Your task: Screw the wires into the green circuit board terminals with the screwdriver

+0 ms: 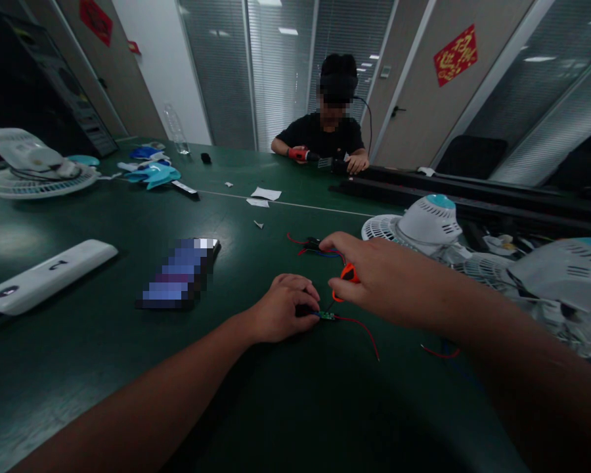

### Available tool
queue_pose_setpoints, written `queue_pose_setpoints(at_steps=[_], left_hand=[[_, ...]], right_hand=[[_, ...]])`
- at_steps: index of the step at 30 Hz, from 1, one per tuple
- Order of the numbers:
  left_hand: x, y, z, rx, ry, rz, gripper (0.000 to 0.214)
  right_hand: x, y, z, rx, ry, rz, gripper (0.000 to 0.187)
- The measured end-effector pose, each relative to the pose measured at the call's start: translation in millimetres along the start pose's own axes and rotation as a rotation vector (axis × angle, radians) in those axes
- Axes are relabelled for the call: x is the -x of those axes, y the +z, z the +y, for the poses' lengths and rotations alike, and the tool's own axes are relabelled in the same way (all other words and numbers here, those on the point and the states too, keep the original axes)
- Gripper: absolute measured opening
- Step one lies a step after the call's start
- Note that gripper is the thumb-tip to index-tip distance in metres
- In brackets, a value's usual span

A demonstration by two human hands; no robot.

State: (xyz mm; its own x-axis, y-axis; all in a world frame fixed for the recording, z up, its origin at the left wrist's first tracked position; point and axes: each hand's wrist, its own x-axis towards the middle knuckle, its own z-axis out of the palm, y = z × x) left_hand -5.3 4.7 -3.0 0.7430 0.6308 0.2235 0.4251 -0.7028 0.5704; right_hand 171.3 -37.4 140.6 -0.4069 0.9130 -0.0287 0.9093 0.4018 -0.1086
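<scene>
My left hand (293,305) rests on the green table, its fingers closed round a small green circuit board (328,316) and a dark part mostly hidden under them. A red wire (362,323) trails from the board to the right. My right hand (357,269) grips an orange-and-black screwdriver (347,274) from above. Its thin dark shaft points down at the board; whether the tip touches cannot be made out. Just beyond my right fingers lies a small black part (312,244) with red and blue wires.
White fan-like housings (428,223) crowd the right side. A phone (180,272) and a long white device (49,276) lie at left, with another fan-like unit (39,164) behind. Paper scraps (266,194) lie ahead. A co-worker (337,125) sits opposite, handling something dark.
</scene>
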Motion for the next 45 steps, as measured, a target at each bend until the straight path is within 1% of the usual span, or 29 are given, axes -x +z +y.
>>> queue_pose_setpoints(at_steps=[8,14,19,23,25,29,36,45], left_hand=[[-0.4,1.7,-1.6,0.008,0.008,0.004,0.013],[0.1,0.8,-1.3,0.006,0.008,0.002,0.013],[0.1,-0.4,0.7,0.014,0.01,0.008,0.012],[0.0,-1.4,1.7,0.026,0.0,-0.006,0.011],[-0.2,-1.1,1.1,0.019,0.001,-0.013,0.012],[-0.7,-0.3,-0.1,0.012,0.002,-0.012,0.013],[-0.8,-1.6,1.6,0.013,-0.002,-0.021,0.012],[0.5,0.8,-2.1,0.02,0.022,0.002,0.013]], right_hand=[[0.5,-1.3,-2.6,0.012,0.01,-0.009,0.049],[-0.3,-0.3,-6.1,0.079,0.051,0.021,0.044],[0.3,-1.5,-9.6,0.162,0.114,0.044,0.052],[-0.1,-1.7,-9.6,0.197,0.104,0.033,0.044],[-0.5,-1.5,-8.9,0.19,0.113,0.024,0.043],[-0.9,-1.5,-7.9,0.146,0.114,0.006,0.047],[0.1,-1.5,-6.1,0.106,0.092,0.028,0.049],[0.3,0.4,-6.0,0.075,0.059,0.047,0.051]])
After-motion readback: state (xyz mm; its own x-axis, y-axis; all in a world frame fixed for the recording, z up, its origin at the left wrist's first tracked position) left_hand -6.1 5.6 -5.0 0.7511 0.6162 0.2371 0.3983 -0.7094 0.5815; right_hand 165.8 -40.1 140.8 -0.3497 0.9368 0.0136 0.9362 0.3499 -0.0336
